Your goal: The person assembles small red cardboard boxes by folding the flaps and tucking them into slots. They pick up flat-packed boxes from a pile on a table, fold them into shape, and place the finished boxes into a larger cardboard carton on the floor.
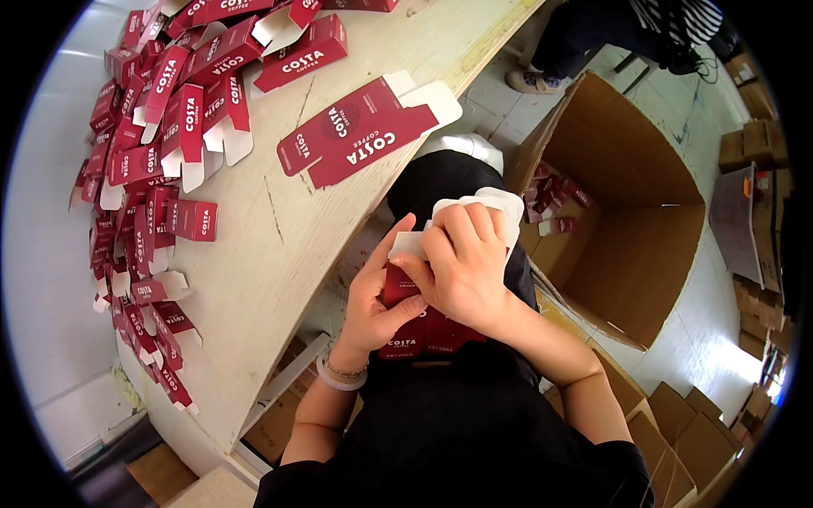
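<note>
Red carton (400, 286); apparently between both hands (369, 306) (464, 273)

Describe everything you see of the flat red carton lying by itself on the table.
The flat red carton looks like thin, smooth card, dark red with white print. White flaps stick out at its upper-right end; a notch cuts into its lower-left end. It lies unfolded and slanted on the pale table, flaps toward the table's edge, apart from the carton heap. Neither hand touches it. Its underside is hidden.

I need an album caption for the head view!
Left hand and right hand hold red cartons beside a pale table.
</note>
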Demonstrator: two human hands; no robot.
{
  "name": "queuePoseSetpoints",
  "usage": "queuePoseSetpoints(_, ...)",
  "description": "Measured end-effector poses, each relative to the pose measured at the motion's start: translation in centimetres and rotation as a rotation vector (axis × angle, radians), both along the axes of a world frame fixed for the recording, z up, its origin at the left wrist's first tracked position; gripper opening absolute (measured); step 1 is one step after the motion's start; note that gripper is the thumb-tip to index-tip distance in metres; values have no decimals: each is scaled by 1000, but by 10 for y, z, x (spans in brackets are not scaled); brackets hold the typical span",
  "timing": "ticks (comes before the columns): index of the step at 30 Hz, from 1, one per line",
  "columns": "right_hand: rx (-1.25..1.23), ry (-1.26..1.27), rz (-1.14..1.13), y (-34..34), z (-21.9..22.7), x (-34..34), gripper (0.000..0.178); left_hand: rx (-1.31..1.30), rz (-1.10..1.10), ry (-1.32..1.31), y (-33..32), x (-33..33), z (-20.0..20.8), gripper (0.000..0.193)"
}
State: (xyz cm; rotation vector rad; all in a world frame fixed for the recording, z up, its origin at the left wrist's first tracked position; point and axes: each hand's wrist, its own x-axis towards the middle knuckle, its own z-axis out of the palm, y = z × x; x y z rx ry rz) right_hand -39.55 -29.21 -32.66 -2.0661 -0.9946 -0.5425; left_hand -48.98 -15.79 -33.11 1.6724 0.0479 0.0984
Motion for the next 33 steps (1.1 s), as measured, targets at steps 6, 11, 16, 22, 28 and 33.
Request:
queuePoseSetpoints(6,-16,16,8,-2,-5,-2,40,9,36,7,-3,-4,4,38)
queuePoseSetpoints(11,158,-34,80,8,8,10,49,-306,-2,187,5,-4,29,62)
queuePoseSetpoints(16,394,-19,321,26,40,21,56,-582,-132,196,11,-7,32,99)
queuePoseSetpoints(22,634,256,442,-9,46,21,39,-209,11,82,3,-8,56,113)
queuePoseSetpoints(28,485,251,341,-40,46,-24,37,-300,-92,-232,-31,-13,53,77)
queuePoseSetpoints(33,667,304,201,-44,42,-18,28,-70,-157,-54,-17,-10,62,60)
